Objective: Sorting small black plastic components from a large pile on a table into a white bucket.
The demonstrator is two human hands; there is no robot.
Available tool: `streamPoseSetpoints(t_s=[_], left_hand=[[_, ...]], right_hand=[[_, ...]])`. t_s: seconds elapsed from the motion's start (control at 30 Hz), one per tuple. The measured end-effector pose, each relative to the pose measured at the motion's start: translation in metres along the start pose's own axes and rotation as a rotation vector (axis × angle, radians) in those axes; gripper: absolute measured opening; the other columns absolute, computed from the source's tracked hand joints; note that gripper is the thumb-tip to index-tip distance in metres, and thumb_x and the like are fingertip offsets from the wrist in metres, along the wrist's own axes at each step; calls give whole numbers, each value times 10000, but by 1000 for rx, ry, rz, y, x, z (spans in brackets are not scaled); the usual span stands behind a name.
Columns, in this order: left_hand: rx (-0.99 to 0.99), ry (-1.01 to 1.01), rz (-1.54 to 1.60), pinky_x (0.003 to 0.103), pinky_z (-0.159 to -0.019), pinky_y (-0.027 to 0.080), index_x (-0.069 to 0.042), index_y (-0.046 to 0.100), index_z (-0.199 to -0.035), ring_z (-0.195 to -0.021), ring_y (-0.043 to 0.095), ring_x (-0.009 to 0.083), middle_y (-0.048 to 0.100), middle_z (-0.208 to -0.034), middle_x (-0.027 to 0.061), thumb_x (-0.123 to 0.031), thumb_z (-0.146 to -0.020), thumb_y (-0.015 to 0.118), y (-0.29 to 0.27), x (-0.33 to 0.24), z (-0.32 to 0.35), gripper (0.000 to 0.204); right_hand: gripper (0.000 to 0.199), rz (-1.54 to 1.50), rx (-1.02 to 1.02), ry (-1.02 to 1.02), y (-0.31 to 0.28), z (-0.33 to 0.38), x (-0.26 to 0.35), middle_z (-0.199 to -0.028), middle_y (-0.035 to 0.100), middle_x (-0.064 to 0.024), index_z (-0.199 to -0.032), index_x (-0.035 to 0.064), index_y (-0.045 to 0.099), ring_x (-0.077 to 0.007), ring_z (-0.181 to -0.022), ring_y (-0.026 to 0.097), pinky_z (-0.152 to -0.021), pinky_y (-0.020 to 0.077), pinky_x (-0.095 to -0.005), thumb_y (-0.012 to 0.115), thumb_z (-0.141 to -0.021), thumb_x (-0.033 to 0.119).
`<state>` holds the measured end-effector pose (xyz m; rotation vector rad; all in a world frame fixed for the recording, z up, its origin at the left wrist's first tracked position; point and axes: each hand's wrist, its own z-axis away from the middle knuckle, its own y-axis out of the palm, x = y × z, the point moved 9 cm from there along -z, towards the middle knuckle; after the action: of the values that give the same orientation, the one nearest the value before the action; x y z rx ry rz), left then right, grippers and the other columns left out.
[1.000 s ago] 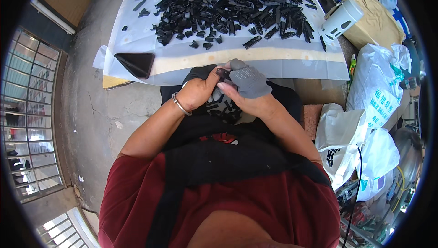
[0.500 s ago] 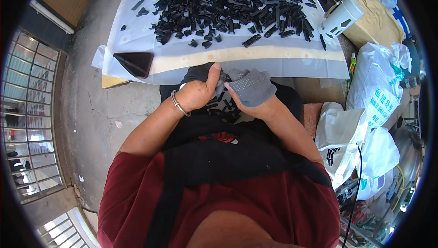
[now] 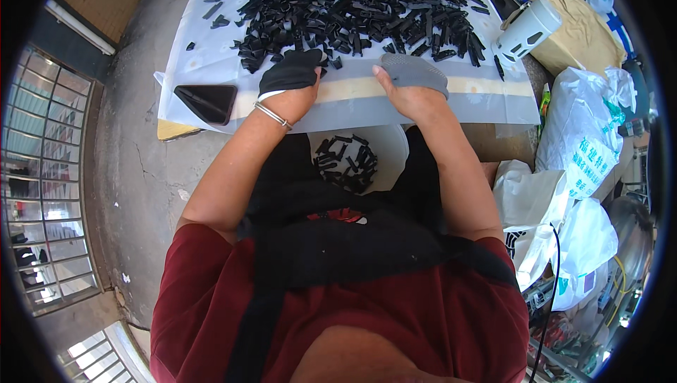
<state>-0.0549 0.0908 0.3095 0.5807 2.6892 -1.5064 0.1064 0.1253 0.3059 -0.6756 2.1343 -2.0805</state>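
Bare concrete floor [image 3: 134, 164] lay around a low table [image 3: 352, 101] covered in pale sheeting, with a heap of small black plastic parts [image 3: 352, 2] spread across its far side. The person's left hand [image 3: 290, 80], in a black glove, rested flat at the heap's near edge; the right hand [image 3: 412, 80], in a grey glove, lay palm down just short of it, fingers loosely spread, neither gripping anything (as far as the view showed). A white bucket [image 3: 391, 145] below held a few parts. Picking well probably meant taking parts from the nearest edge, without scattering the rest. A dark phone [image 3: 206, 101] sat left.
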Motion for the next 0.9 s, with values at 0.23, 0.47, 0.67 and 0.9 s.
streamPoseSetpoints(t_s=[0.23,0.47,0.67,0.9], left_hand=[[197,-12,-11,366,-732,469,-74,585,-975,-857,572,316,588,-939,152,-134,-774,516,24,-1,6,221],[298,-405,1005,257,-669,460,25,603,-926,-734,564,100,631,-842,24,-182,-830,570,44,18,51,231],[508,-127,565,332,-665,467,-75,515,-1047,-760,598,263,602,-863,155,-198,-863,436,3,-41,52,235],[398,26,398,344,-635,483,-127,361,-1271,-705,594,292,579,-822,171,-288,-922,343,0,-47,69,384]], right_hand=[[266,87,-61,-123,6,2,14,-908,592,-173,-969,29,582,-352,-857,550,-760,437,-429,498,-844,248],[226,-240,-338,-373,-20,56,50,-873,585,-153,-982,35,561,-336,-813,548,-742,431,-411,551,-804,173],[224,-260,-262,-431,-9,69,67,-851,600,-115,-958,45,577,-285,-786,574,-686,447,-378,581,-795,198],[202,-322,-323,-507,-15,80,72,-817,607,-115,-931,41,590,-297,-725,583,-653,454,-374,598,-783,178]])
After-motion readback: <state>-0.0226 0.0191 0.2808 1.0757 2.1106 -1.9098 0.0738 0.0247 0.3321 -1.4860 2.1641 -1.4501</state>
